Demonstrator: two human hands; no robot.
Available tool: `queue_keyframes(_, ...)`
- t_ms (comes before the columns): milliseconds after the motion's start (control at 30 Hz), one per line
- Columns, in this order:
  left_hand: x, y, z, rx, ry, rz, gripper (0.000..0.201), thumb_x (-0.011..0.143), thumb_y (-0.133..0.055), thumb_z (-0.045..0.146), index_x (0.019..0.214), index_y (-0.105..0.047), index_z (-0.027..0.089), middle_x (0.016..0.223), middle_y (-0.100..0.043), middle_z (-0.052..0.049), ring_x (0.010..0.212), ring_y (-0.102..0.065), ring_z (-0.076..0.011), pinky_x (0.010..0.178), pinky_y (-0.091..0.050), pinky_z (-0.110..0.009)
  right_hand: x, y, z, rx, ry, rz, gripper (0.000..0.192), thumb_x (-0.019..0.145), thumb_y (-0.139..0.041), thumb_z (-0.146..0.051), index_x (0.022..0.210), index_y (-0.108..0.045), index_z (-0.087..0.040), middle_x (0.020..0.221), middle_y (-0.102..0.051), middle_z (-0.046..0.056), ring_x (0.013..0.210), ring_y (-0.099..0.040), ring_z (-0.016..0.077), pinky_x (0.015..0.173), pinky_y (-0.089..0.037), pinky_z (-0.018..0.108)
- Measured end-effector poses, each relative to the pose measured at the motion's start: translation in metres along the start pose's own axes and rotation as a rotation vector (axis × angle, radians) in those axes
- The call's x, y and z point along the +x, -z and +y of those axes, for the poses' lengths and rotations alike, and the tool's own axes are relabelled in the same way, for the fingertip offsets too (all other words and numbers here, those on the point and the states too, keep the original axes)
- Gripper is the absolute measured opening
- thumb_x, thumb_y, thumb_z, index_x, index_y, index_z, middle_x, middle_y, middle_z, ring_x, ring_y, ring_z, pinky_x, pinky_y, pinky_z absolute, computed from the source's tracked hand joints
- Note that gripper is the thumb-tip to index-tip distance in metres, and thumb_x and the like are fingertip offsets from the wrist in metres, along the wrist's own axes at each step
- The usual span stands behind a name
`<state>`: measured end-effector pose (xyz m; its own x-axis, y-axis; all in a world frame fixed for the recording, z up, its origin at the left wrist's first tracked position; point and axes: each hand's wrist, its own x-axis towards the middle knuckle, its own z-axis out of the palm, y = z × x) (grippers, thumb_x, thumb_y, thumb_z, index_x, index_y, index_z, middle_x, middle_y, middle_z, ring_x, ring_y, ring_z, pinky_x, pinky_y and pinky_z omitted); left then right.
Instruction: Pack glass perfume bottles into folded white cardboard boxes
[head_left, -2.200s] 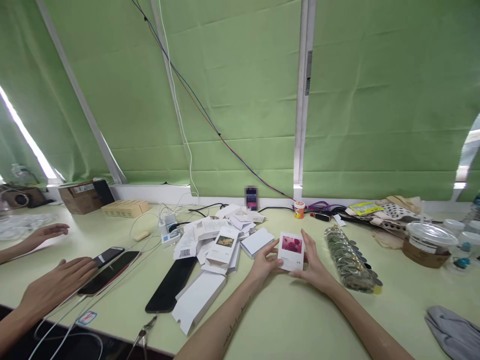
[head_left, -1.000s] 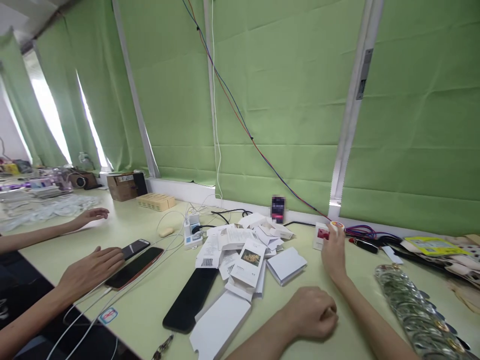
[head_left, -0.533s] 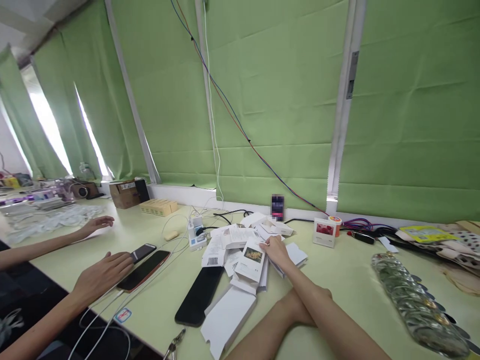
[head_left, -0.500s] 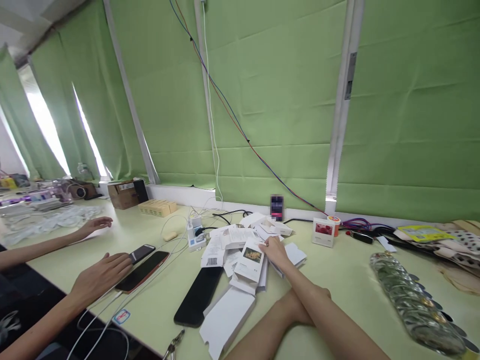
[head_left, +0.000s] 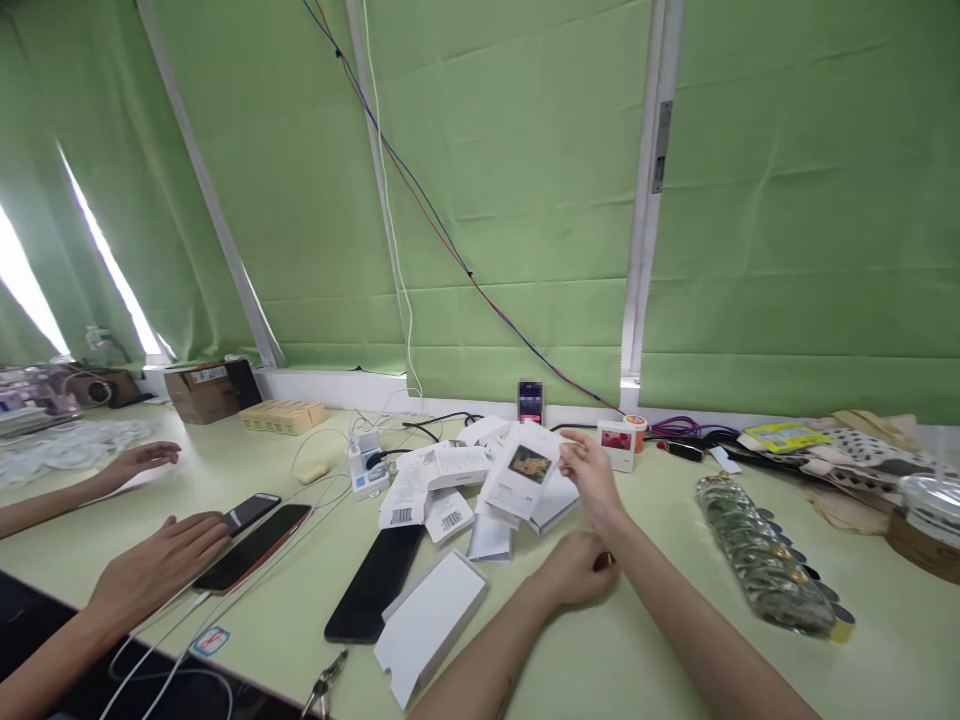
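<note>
the flat white carton (head_left: 521,483) with the yellow flower picture hangs lifted over the paper pile (head_left: 450,490) mid-counter (head_left: 660,620), pinched at its right edge by the right hand (head_left: 592,475) fingers, the left hand (head_left: 574,570) curled loosely on the counter; best to keep that pinch firm and lift it well free of the pile.

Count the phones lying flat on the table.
3. A small dark phone and a red-edged phone lie by a co-worker's hand; a big black phone lies below the paper pile. Papers may hide more.

White carton (head_left: 523,478) (yellow-brown picture)
</note>
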<state>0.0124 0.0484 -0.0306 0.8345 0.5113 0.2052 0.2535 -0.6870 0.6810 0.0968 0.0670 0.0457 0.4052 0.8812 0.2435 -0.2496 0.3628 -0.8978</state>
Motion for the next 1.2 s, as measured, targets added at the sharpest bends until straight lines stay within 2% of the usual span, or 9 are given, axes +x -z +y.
queue_keyframes(200, 0.008, 0.003, -0.01, -0.293, 0.083, 0.204, 0.016, 0.075, -0.059, 0.032, 0.078, -0.063, 0.017, 0.073, -0.063, -0.004, 0.074, -0.058, -0.0192, 0.072, -0.046, -0.031, -0.039, 0.088, -0.034, 0.148, 0.089, 0.153, 0.048, 0.06, -0.078, -0.036, 0.1, -0.055, -0.022, 0.067, -0.051, -0.007, 0.053, -0.045, 0.0054, 0.048, -0.037, 0.017)
queue_keyframes(267, 0.01, 0.006, -0.013, -0.422, 0.133, 0.272, 0.028, 0.078, -0.056, 0.043, 0.077, -0.062, 0.015, 0.069, -0.063, -0.006, 0.069, -0.06, -0.0198, 0.07, -0.048, -0.033, -0.051, 0.109, -0.033, 0.121, 0.109, 0.212, 0.048, 0.062, -0.079, -0.036, 0.1, -0.054, -0.023, 0.068, -0.053, -0.006, 0.053, -0.045, 0.0056, 0.047, -0.036, 0.017)
queue_keyframes(367, 0.01, 0.012, -0.01, -0.543, 0.185, 0.359, 0.049, 0.087, -0.037, 0.056, 0.083, -0.059, 0.012, 0.071, -0.063, -0.009, 0.065, -0.062, -0.0194, 0.067, -0.051, -0.036, -0.064, 0.128, -0.029, 0.007, 0.204, 0.28, 0.044, 0.067, -0.076, -0.038, 0.101, -0.051, -0.025, 0.074, -0.055, -0.005, 0.054, -0.047, 0.0063, 0.048, -0.037, 0.018)
queue_keyframes(433, 0.007, 0.017, -0.003, -0.602, 0.155, 0.406, 0.053, 0.088, -0.034, 0.058, 0.09, -0.059, 0.012, 0.079, -0.065, -0.01, 0.073, -0.064, -0.0204, 0.071, -0.052, -0.036, -0.068, 0.133, -0.028, -0.066, 0.263, 0.322, 0.042, 0.069, -0.074, -0.039, 0.101, -0.05, -0.025, 0.077, -0.055, -0.004, 0.054, -0.049, 0.0068, 0.048, -0.039, 0.019)
queue_keyframes(567, -0.001, 0.017, 0.017, -0.547, 0.02, 0.381, 0.042, 0.08, -0.061, 0.047, 0.109, -0.058, 0.017, 0.099, -0.066, -0.011, 0.094, -0.062, -0.023, 0.085, -0.048, -0.037, -0.072, 0.133, -0.029, -0.16, 0.294, 0.34, 0.039, 0.072, -0.071, -0.041, 0.101, -0.05, -0.025, 0.082, -0.055, -0.002, 0.058, -0.052, 0.0089, 0.052, -0.043, 0.022)
queue_keyframes(700, -0.003, 0.008, 0.026, -0.471, 0.033, 0.365, 0.057, 0.07, -0.074, 0.031, 0.122, -0.052, 0.023, 0.114, -0.061, -0.01, 0.105, -0.058, -0.0243, 0.095, -0.042, -0.04, -0.075, 0.129, -0.03, -0.214, 0.288, 0.317, 0.038, 0.074, -0.068, -0.043, 0.101, -0.049, -0.025, 0.084, -0.057, 0.0, 0.064, -0.055, 0.0123, 0.053, -0.044, 0.024)
queue_keyframes(1000, 0.003, -0.003, 0.018, -0.814, 0.168, 0.342, 0.063, 0.065, -0.077, 0.034, 0.117, -0.043, 0.027, 0.095, -0.055, -0.002, 0.079, -0.063, -0.0183, 0.071, -0.05, -0.032, -0.078, 0.128, -0.01, -0.301, 0.242, 0.253, 0.038, 0.081, -0.059, -0.048, 0.109, -0.049, -0.024, 0.096, -0.056, 0.003, 0.063, -0.052, 0.0126, 0.052, -0.043, 0.025)
queue_keyframes(1100, 0.004, 0.001, 0.02, -0.904, 0.141, 0.395, 0.065, 0.068, -0.075, 0.038, 0.117, -0.033, 0.031, 0.094, -0.055, 0.0, 0.074, -0.065, -0.017, 0.068, -0.052, -0.031, -0.079, 0.126, 0.003, -0.381, 0.222, 0.202, 0.043, 0.085, -0.051, -0.05, 0.119, -0.051, -0.023, 0.098, -0.057, 0.005, 0.076, -0.056, 0.0166, 0.063, -0.048, 0.027)
queue_keyframes(1200, 0.003, 0.009, 0.022, -0.915, 0.119, 0.453, 0.068, 0.071, -0.072, 0.041, 0.122, -0.027, 0.034, 0.093, -0.056, 0.0, 0.073, -0.065, -0.0162, 0.067, -0.052, -0.03, -0.081, 0.123, 0.01, -0.412, 0.163, 0.059, 0.052, 0.087, -0.046, -0.051, 0.132, -0.047, -0.024, 0.102, -0.061, 0.006, 0.088, -0.06, 0.0198, 0.075, -0.049, 0.031)
